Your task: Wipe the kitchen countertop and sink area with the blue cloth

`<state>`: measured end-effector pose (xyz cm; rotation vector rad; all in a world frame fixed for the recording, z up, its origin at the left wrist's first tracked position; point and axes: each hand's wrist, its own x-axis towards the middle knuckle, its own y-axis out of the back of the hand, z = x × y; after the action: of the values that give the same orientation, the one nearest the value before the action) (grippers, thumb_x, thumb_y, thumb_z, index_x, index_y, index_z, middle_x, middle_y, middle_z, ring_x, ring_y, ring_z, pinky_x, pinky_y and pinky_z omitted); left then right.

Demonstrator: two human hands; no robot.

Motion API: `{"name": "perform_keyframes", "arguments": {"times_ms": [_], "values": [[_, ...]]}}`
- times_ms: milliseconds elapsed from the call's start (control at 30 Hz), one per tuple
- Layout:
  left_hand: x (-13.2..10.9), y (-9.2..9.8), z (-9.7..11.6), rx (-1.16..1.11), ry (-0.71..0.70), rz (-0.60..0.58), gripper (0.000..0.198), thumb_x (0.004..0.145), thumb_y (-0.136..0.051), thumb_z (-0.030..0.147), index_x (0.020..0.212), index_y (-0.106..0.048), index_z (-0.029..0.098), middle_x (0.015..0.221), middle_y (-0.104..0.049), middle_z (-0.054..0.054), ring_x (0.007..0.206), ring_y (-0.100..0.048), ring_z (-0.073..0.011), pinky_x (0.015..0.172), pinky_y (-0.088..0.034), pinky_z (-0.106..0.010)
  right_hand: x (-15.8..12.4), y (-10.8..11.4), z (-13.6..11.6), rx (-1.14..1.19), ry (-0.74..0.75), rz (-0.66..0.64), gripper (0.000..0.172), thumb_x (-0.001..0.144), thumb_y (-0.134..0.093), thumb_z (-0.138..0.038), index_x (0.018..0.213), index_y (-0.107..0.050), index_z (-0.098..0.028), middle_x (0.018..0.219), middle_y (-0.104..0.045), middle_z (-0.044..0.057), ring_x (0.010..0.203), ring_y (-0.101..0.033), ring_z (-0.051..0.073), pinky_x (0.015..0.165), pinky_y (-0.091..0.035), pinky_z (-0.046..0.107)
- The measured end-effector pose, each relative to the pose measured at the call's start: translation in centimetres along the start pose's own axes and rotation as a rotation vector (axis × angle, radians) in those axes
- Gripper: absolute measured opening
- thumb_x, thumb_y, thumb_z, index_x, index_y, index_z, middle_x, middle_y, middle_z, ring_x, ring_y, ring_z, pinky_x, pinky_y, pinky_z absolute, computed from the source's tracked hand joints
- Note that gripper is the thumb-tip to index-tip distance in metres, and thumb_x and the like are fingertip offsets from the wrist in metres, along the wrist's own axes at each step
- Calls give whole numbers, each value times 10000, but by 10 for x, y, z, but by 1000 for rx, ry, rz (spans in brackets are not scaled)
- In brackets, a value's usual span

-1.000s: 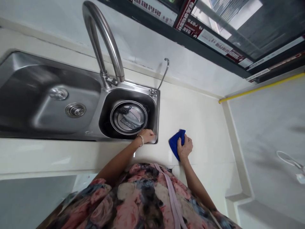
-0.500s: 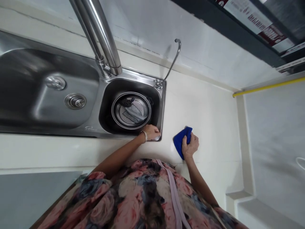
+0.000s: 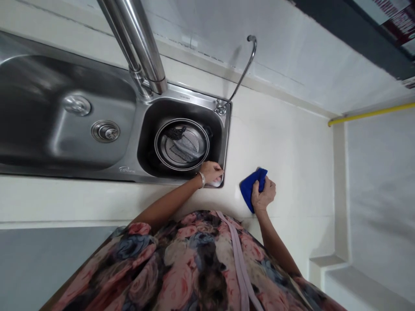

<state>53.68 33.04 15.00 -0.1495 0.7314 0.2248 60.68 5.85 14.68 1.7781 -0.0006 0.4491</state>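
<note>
My right hand (image 3: 264, 195) is closed on a bunched blue cloth (image 3: 252, 186) and presses it on the cream counter (image 3: 285, 151), just right of the steel sink (image 3: 65, 125). My left hand (image 3: 212, 171) rests on the sink's front right corner with its fingers bent over the rim; something small and pale may lie under the fingers, which I cannot name. Close behind that hand, in the sink's small right basin, sits a round steel strainer basket (image 3: 182, 144) holding dark scraps.
A tall curved tap (image 3: 139, 47) rises behind the sink. A thin second spout (image 3: 240, 77) stands at the sink's back right corner. The large left basin has a drain (image 3: 105, 131). White tiled wall runs behind; a yellow pipe (image 3: 369, 113) runs at the right.
The view has dipped and drawn closer, so everything sits further right. My right hand with the blue cloth has slid slightly right on the counter. My left hand stays on the sink corner.
</note>
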Motion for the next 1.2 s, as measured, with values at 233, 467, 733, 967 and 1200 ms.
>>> {"name": "perform_keyframes", "arguments": {"times_ms": [233,467,733,967,1200], "values": [[1,-1,3,-70,21,33,130,793,-808,189,726,-700,161,581,-687,-10,580,-712,-170,518,-521,-226,2,1,-2,4,12,19,564,989,-436,-540,1300,-654,-123,1106,-626,168,1009,-599,304,890,-481,447],[-2,-6,3,-86,2,82,133,806,-807,209,752,-700,152,657,-722,-30,613,-727,-158,537,-531,-213,3,0,-4,33,-2,16,593,983,-430,-550,1307,-656,-108,1109,-622,174,1027,-593,312,912,-471,457],[12,-1,9,21,-38,176,194,967,-638,320,1014,-709,147,940,-770,-82,685,-711,-113,568,-536,-187,3,-3,-5,24,16,43,565,992,-416,-534,1297,-664,-128,1103,-633,168,1017,-595,302,895,-476,444],[-3,23,-3,303,-74,-56,207,814,-782,358,910,-789,175,794,-750,-5,568,-597,-92,507,-454,-181,4,-6,-4,46,12,54,581,985,-424,-552,1311,-666,-137,1111,-645,167,1020,-604,306,907,-481,453],[-13,30,-7,519,-82,-204,188,760,-776,324,855,-801,163,579,-654,41,559,-564,-87,530,-396,-168,4,-8,0,74,10,55,620,976,-426,-578,1304,-671,-112,1112,-647,182,1025,-607,319,913,-485,470]]}}
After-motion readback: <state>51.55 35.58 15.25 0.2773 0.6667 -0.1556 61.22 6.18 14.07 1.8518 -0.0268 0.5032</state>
